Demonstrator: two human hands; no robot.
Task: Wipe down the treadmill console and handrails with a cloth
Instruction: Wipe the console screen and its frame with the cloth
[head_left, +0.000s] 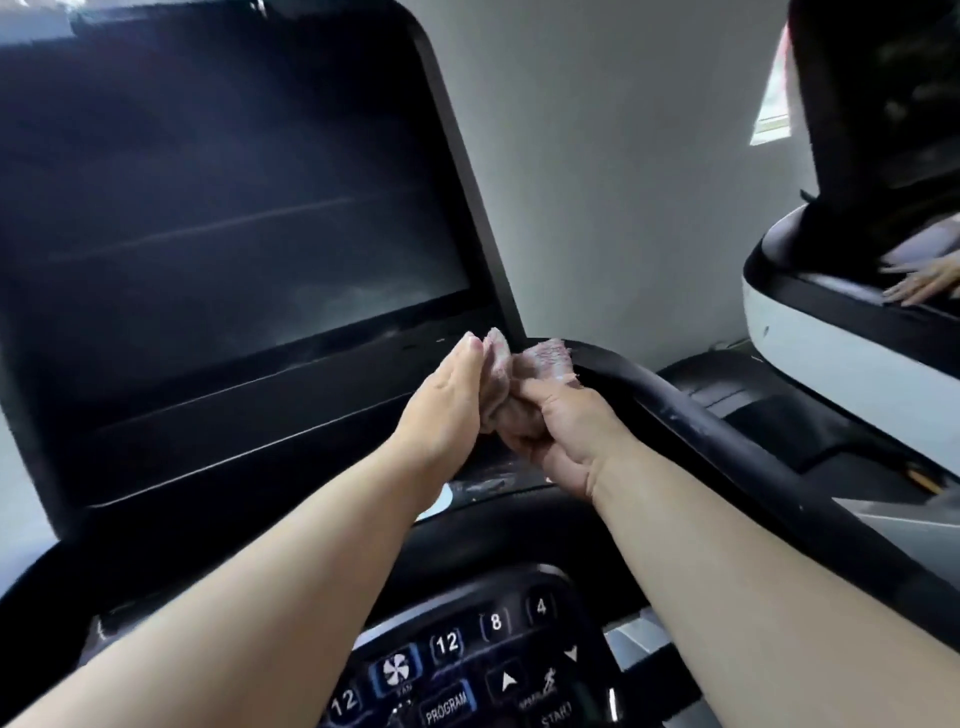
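Evidently the job stands at the join between console and rail. Biggest in view is the console's dark screen (234, 208), filling the ten o'clock side, hazy along its lower edge. From its lower right corner the black handrail (727, 447) runs out toward four o'clock, with pale smears along its top. A second treadmill (810, 332) sits at three o'clock, someone else's hand (924, 283) resting on it. The keypad (467, 670) lies at six o'clock, between the person's forearms.

At the centre the two hands meet. The left hand (447, 400) has its fingers straight and together, pressed flat against the side of the cloth. The right hand (563, 426) is curled round the bunched lower part. The cloth (545, 358), pale pink, pokes out at twelve o'clock from that fist and touches the handrail's top end, just beside the screen corner.

My read is that they are gathering the cloth into a pad to begin on the handrail. The next move calls for wrapping it round the rail and drawing it firmly down toward four o'clock, through those smears.
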